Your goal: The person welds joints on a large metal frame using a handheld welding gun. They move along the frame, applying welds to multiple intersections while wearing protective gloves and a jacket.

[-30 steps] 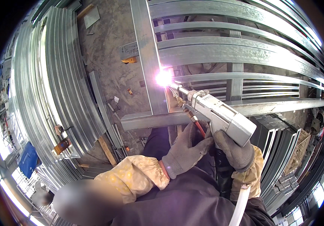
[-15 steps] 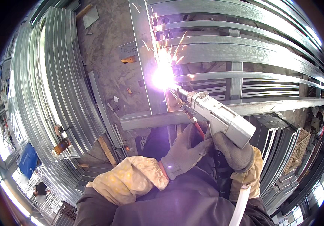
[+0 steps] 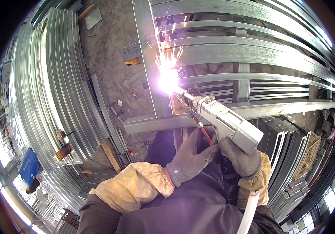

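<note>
My right hand [image 3: 242, 158], in a grey work glove, is closed around the handle of a silver handheld welding gun [image 3: 230, 124]. The gun's nozzle points up and left at a bright weld glow [image 3: 168, 81] with sparks flying off it. The glow sits on a joint of a galvanized steel tube frame [image 3: 160, 102] and hides the seam. My left hand [image 3: 191, 158], gloved likewise, is curled around a red wire-feed tube [image 3: 204, 133] below the gun, its fingertips close to my right hand. Parts of its fingers are hidden behind the tube and gun.
Long steel bars [image 3: 230, 50] cross the frame at the upper right. A stack of ribbed metal profiles [image 3: 58, 78] fills the left side. More tubes [image 3: 282, 136] are stacked at right. An orange tool [image 3: 133, 61] and scraps lie on the floor. A white hose [image 3: 249, 212] crosses my right sleeve.
The spark spray has changed shape and the glow looks slightly smaller. My hands and the gun have barely shifted.
</note>
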`<state>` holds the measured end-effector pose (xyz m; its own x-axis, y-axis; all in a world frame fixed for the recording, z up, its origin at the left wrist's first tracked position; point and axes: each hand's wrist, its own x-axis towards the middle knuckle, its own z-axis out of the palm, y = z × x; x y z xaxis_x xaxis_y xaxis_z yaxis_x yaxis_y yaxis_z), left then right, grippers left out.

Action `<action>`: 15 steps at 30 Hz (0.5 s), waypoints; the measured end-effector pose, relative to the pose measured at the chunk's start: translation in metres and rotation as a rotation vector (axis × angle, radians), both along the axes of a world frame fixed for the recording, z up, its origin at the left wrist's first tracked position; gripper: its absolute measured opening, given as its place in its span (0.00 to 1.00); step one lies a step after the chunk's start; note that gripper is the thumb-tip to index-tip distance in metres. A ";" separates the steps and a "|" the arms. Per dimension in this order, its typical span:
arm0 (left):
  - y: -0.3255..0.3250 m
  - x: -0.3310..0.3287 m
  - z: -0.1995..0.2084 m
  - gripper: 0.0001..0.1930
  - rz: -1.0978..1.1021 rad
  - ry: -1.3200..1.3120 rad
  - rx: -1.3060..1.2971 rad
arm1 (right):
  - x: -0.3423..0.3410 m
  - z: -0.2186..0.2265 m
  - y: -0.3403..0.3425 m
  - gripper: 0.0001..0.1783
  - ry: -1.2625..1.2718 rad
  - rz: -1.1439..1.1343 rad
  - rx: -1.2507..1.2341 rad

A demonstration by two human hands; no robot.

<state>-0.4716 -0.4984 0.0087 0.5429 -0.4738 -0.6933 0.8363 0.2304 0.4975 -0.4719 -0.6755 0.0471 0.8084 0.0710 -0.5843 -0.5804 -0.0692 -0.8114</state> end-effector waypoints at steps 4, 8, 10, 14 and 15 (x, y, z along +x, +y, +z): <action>0.000 -0.002 0.000 0.22 -0.006 -0.006 0.015 | -0.002 -0.002 0.000 0.17 -0.062 0.033 -0.036; 0.001 -0.002 0.000 0.22 -0.052 -0.018 0.048 | -0.003 0.003 0.001 0.17 0.065 -0.003 -0.007; 0.000 -0.005 -0.002 0.22 -0.010 -0.021 0.025 | -0.004 0.001 0.000 0.17 0.050 0.013 -0.018; 0.000 -0.008 -0.004 0.22 0.031 -0.006 -0.047 | -0.007 -0.005 -0.002 0.18 -0.051 0.064 -0.030; 0.000 -0.009 -0.006 0.22 0.038 -0.017 -0.061 | -0.010 -0.011 -0.003 0.18 -0.113 0.098 -0.042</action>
<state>-0.4805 -0.4982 0.0031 0.5729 -0.4942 -0.6539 0.8179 0.2921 0.4957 -0.4814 -0.6789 0.0362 0.8595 0.1298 -0.4944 -0.4747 -0.1563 -0.8662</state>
